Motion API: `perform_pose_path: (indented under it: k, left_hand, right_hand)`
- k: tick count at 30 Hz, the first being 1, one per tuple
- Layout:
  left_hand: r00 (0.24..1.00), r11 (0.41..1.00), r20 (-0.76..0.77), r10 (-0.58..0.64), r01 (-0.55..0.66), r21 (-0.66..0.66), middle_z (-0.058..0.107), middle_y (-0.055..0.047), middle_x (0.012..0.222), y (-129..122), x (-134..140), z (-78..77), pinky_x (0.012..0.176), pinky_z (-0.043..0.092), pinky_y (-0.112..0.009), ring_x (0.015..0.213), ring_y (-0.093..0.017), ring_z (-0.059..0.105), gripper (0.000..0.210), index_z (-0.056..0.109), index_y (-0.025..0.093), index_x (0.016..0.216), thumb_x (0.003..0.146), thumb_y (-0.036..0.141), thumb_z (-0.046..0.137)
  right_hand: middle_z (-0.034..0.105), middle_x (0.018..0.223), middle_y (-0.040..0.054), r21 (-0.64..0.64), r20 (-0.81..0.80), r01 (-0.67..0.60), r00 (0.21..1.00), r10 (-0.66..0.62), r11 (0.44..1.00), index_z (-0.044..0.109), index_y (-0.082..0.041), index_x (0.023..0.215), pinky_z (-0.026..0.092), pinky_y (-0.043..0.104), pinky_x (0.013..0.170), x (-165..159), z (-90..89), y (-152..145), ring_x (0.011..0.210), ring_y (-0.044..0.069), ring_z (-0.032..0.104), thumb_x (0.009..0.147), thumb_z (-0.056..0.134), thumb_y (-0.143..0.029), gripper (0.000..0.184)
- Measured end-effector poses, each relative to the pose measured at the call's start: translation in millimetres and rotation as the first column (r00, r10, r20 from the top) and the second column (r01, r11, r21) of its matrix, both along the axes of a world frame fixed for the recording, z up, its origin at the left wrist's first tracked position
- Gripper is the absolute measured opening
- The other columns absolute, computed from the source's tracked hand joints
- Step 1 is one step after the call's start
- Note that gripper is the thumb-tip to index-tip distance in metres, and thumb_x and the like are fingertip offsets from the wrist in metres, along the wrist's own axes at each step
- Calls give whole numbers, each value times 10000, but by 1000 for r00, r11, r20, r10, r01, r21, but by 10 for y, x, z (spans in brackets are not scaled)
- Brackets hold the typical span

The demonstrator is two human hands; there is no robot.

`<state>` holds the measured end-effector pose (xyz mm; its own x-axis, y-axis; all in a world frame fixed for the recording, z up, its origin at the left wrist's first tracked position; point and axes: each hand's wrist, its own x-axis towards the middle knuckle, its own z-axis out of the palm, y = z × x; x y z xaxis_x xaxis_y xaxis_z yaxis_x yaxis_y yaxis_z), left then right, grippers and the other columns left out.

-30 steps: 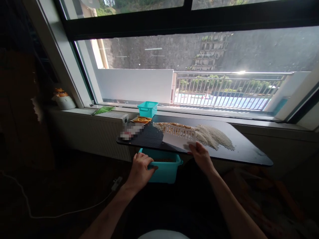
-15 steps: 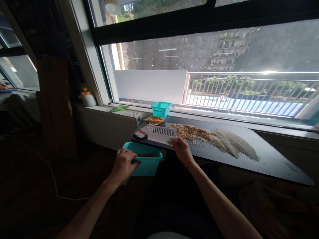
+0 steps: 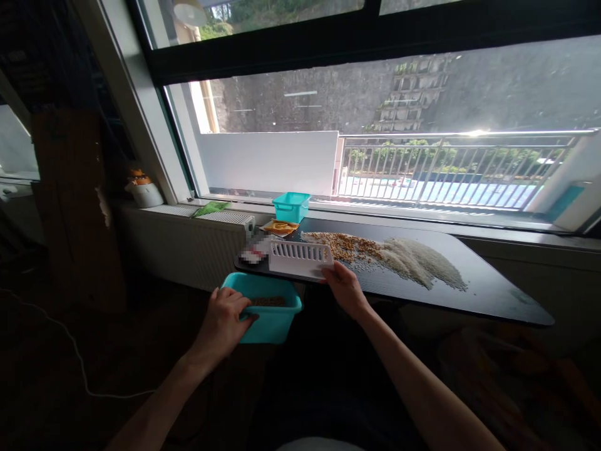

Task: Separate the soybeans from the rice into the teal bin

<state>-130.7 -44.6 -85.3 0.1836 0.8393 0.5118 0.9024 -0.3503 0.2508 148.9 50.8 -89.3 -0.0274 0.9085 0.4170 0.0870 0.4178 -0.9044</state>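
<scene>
My left hand is closed over the near left rim of a teal plastic bin, below the table's edge. Brown grains lie in the bottom of this bin. In my right hand is the right end of a white slotted plastic tray, its slots along the far side, held at the table's front left edge above the bin. Behind the tray, yellow kernels are spread on the black table, running into a pile of white rice-like grains on the right.
A second teal bin stands at the back by the window. In front of it lies an orange-and-white packet; a blurred-out item sits at the table's left corner. A radiator with a green cloth stands left.
The camera view has turned slightly to the right. The white tray has tilted, showing more of its flat near side. Both hands keep their hold.
</scene>
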Motion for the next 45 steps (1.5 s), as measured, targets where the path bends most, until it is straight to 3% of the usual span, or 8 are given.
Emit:
perform_pose_path:
  k: [6,11,18,45]
  left_hand:
    - [982,982,103,-160,168,-83,676,-23,760,-66,623,24,928,449,-504,886,-257,585,49,689,212,736,754,218,733]
    - [950,960,185,-253,270,-77,650,-16,730,0,1167,1,920,467,-519,867,-244,577,80,668,199,718,759,195,737]
    - [931,944,193,-310,325,-52,640,-20,733,44,1445,-41,904,477,-514,865,-244,567,86,667,202,734,758,212,749]
    - [922,945,230,-311,326,-29,642,-24,725,59,1470,-23,871,492,-492,846,-247,571,62,687,219,727,739,208,747]
  right_hand:
    - [720,861,26,-28,-78,285,955,-287,958,677,-217,870,604,375,717,1089,182,-12,794,204,697,690,727,-544,377]
    - [736,824,39,-75,-78,379,920,-384,923,691,-195,858,599,365,685,1565,237,51,783,215,708,648,768,-482,364]
    - [753,824,45,-129,-70,384,916,-395,914,695,-190,855,591,329,604,1627,151,189,774,226,723,629,765,-490,382]
    - [752,817,8,-164,-116,292,943,-312,942,707,-218,845,635,323,586,1560,154,1,741,209,735,621,802,-477,356]
